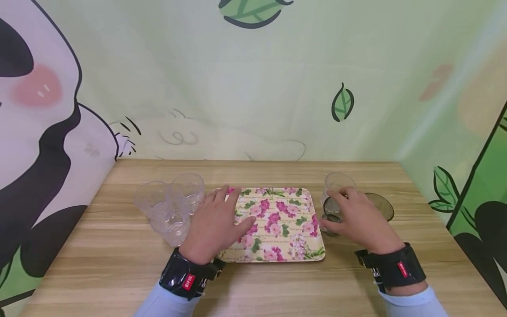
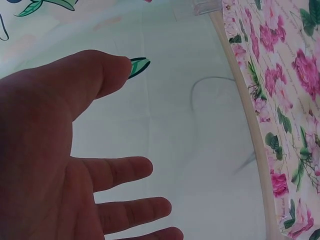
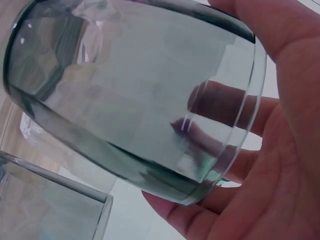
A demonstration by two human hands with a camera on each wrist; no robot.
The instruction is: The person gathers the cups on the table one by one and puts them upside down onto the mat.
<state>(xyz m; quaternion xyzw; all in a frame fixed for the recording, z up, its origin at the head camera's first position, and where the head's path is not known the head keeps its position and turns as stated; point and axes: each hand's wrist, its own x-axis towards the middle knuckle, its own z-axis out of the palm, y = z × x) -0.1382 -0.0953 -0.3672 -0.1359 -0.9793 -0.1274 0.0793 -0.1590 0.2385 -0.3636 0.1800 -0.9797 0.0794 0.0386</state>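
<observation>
right hand (image 1: 362, 220) is gripping a smoky glass (image 3: 115, 100) just right of the floral tray (image 1: 279, 226). head cam mostly loses that glass behind the hand, but right wrist view shows fingers through it. left hand (image 1: 218, 224) is relaxed, fingers apart, blocking part of the tray's left edge.

A cartoon backdrop (image 1: 269, 88) borders a wooden table (image 1: 277, 288).

The counter (image 1: 285, 290) holds a central tray (image 1: 273, 226). Three glasses (image 1: 168, 222) stand toward the left edge, other glasses (image 1: 383, 206) rightward.
</observation>
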